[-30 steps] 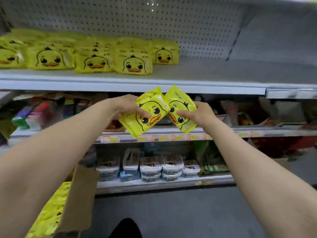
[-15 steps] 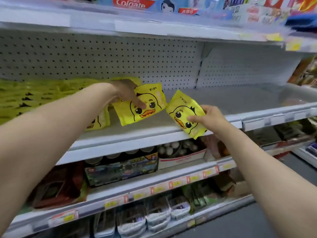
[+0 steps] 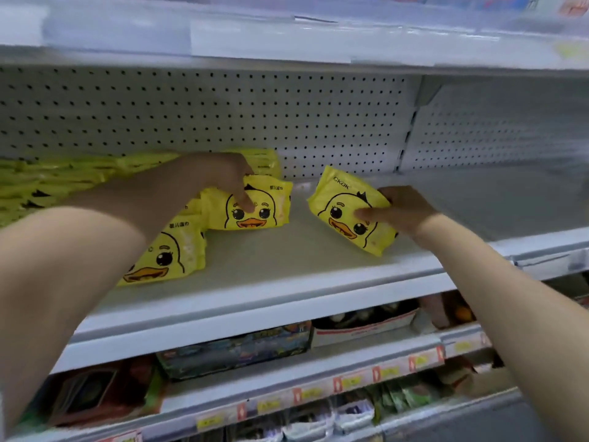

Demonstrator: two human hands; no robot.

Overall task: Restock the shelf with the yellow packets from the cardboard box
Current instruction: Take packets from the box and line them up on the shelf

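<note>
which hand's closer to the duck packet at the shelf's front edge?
Left. The left hand grips a second packet just behind and right of the front packet; the right hand holds a tilted packet farther right along the shelf.

The left grip point(image 3: 220, 173) holds a yellow duck-print plastic packet point(image 3: 271, 215) standing on the white metal shelf point(image 3: 287, 260). To its right, well apart, the right grip point(image 3: 404, 212) holds a second yellow packet point(image 3: 344, 212), tilted, nearer the shelf's front. Before the left grip lies a third packet point(image 3: 169, 253). Left of that grip, a row of packets point(image 3: 47, 183) runs along the white perforated back panel point(image 3: 223, 116).
</note>
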